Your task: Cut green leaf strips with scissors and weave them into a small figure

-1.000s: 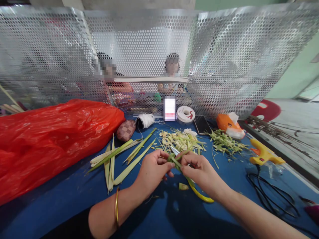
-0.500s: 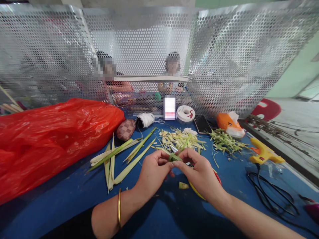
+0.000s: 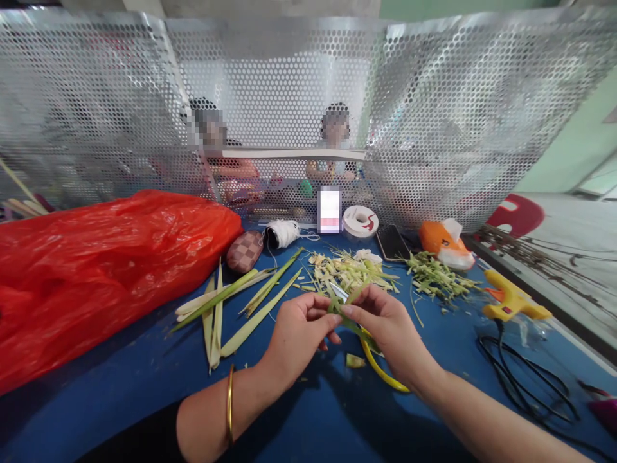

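My left hand [image 3: 299,334] and my right hand [image 3: 385,328] meet above the blue table [image 3: 144,399], both pinching a narrow green leaf strip [image 3: 348,315] that bends between the fingertips. A gold bangle [image 3: 228,405] sits on my left wrist. Beneath my right hand lie scissors with a yellow handle [image 3: 380,372], their blade tip showing near the fingers. Several long leaf strips [image 3: 231,299] lie to the left of my hands. Cut leaf scraps [image 3: 347,270] are piled just beyond them.
A big red plastic bag [image 3: 96,263] fills the left side. A yellow glue gun [image 3: 511,299] with black cable [image 3: 525,373] lies right. Thread spool [image 3: 282,233], tape roll [image 3: 359,222], phone [image 3: 391,242], checkered pouch [image 3: 244,251] and orange tissue box [image 3: 443,243] line a perforated metal screen [image 3: 434,116]; two people sit behind it.
My fingers have kept working the leaf strip, turning and bending it. My right hand shifted slightly, uncovering the yellow scissor handle again. Everything else stays put.
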Action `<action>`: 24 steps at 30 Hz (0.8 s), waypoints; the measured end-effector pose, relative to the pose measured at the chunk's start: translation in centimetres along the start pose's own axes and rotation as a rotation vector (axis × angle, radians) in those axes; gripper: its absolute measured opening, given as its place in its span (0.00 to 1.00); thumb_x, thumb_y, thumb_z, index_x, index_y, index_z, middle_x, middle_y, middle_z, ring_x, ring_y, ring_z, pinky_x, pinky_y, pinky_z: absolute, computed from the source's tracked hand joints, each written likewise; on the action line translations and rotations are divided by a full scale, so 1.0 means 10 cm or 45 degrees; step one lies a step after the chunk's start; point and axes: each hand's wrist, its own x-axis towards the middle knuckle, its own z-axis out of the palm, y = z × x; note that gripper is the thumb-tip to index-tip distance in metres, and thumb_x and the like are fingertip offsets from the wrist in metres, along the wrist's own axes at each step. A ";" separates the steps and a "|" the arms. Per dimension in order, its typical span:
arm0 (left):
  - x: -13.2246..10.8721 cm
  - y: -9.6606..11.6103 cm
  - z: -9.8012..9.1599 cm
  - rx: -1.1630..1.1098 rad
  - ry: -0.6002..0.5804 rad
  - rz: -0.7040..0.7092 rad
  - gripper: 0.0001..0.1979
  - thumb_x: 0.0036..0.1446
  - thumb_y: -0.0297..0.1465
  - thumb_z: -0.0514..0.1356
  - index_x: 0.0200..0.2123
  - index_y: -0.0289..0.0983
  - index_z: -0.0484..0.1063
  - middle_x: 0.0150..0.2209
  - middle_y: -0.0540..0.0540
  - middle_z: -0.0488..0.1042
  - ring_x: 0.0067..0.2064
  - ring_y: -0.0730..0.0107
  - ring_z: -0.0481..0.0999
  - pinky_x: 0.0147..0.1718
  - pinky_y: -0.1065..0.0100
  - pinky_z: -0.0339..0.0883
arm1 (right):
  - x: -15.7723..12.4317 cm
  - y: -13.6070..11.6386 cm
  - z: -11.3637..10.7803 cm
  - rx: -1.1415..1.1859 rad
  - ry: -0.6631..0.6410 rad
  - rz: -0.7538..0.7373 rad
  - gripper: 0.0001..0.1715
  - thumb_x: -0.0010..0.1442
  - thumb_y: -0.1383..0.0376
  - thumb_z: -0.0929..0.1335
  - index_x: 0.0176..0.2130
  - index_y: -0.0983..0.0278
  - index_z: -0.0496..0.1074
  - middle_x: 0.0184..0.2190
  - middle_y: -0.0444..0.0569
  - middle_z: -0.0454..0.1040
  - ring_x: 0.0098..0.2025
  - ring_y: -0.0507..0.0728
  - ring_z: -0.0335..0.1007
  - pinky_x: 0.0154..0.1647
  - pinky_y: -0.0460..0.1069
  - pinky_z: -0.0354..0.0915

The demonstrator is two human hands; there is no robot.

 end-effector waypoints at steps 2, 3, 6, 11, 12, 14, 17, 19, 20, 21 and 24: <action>0.00 -0.01 0.01 0.044 -0.012 0.021 0.07 0.48 0.28 0.64 0.32 0.34 0.72 0.19 0.52 0.73 0.20 0.76 0.71 0.18 0.76 0.61 | -0.01 0.01 0.02 0.039 0.013 0.003 0.18 0.44 0.58 0.75 0.30 0.63 0.67 0.24 0.41 0.68 0.28 0.51 0.64 0.29 0.47 0.61; 0.00 -0.01 0.01 0.055 -0.013 0.027 0.07 0.48 0.29 0.64 0.31 0.34 0.72 0.19 0.52 0.73 0.20 0.76 0.71 0.18 0.76 0.61 | -0.02 0.01 0.03 0.052 0.008 0.004 0.19 0.44 0.57 0.75 0.32 0.63 0.67 0.25 0.42 0.69 0.28 0.52 0.65 0.30 0.47 0.61; -0.01 -0.01 0.02 0.075 -0.023 0.033 0.06 0.47 0.28 0.65 0.29 0.34 0.71 0.19 0.52 0.72 0.20 0.74 0.71 0.19 0.75 0.61 | -0.03 0.01 0.05 0.037 -0.008 0.017 0.19 0.45 0.57 0.74 0.34 0.62 0.68 0.26 0.42 0.70 0.28 0.52 0.65 0.30 0.47 0.62; -0.01 -0.03 0.02 -0.019 -0.110 -0.096 0.06 0.46 0.27 0.65 0.28 0.35 0.70 0.18 0.52 0.72 0.20 0.75 0.71 0.18 0.75 0.61 | -0.01 -0.02 -0.03 0.041 -0.150 0.087 0.15 0.46 0.60 0.73 0.34 0.63 0.71 0.26 0.42 0.70 0.28 0.52 0.66 0.31 0.48 0.62; 0.00 -0.03 0.01 -0.066 -0.113 -0.128 0.06 0.46 0.27 0.65 0.29 0.35 0.69 0.18 0.52 0.72 0.19 0.76 0.71 0.18 0.76 0.61 | 0.01 -0.03 -0.07 0.073 -0.229 0.107 0.14 0.46 0.62 0.72 0.35 0.64 0.72 0.27 0.43 0.72 0.30 0.53 0.68 0.34 0.49 0.64; 0.01 -0.02 -0.01 -0.144 -0.093 -0.163 0.08 0.46 0.27 0.65 0.29 0.35 0.69 0.18 0.52 0.72 0.19 0.76 0.70 0.17 0.76 0.61 | 0.08 -0.05 -0.16 0.138 -0.384 0.145 0.16 0.46 0.66 0.71 0.39 0.64 0.75 0.33 0.46 0.76 0.36 0.55 0.71 0.41 0.51 0.64; 0.02 0.00 -0.02 -0.185 -0.071 -0.174 0.09 0.45 0.27 0.66 0.29 0.35 0.69 0.19 0.52 0.72 0.20 0.77 0.70 0.17 0.77 0.61 | 0.17 -0.05 -0.26 0.170 -0.418 0.223 0.17 0.47 0.68 0.70 0.39 0.64 0.78 0.33 0.47 0.78 0.35 0.55 0.71 0.41 0.50 0.64; 0.01 0.00 -0.01 -0.157 -0.109 -0.174 0.08 0.45 0.28 0.66 0.30 0.34 0.71 0.20 0.52 0.72 0.20 0.77 0.71 0.17 0.77 0.61 | 0.19 -0.02 -0.28 0.146 -0.410 0.276 0.10 0.50 0.64 0.72 0.35 0.65 0.78 0.29 0.47 0.77 0.31 0.53 0.70 0.36 0.49 0.64; 0.00 0.00 0.00 -0.133 -0.144 -0.179 0.08 0.45 0.28 0.66 0.30 0.33 0.71 0.21 0.51 0.72 0.20 0.77 0.71 0.17 0.76 0.61 | 0.19 -0.01 -0.27 0.144 -0.430 0.301 0.10 0.51 0.61 0.72 0.33 0.66 0.78 0.28 0.46 0.76 0.29 0.52 0.69 0.34 0.49 0.63; -0.01 0.00 0.01 -0.106 -0.185 -0.188 0.08 0.45 0.28 0.66 0.30 0.33 0.72 0.21 0.51 0.73 0.20 0.77 0.72 0.17 0.76 0.61 | 0.18 0.01 -0.26 0.160 -0.456 0.327 0.12 0.52 0.59 0.73 0.32 0.66 0.77 0.27 0.46 0.75 0.28 0.52 0.68 0.32 0.48 0.63; -0.04 -0.02 0.04 -0.039 -0.284 -0.226 0.07 0.45 0.28 0.65 0.29 0.33 0.73 0.21 0.51 0.72 0.21 0.75 0.73 0.17 0.76 0.61 | 0.15 0.05 -0.21 0.289 -0.481 0.402 0.14 0.48 0.59 0.76 0.29 0.66 0.75 0.24 0.44 0.74 0.24 0.50 0.66 0.27 0.47 0.62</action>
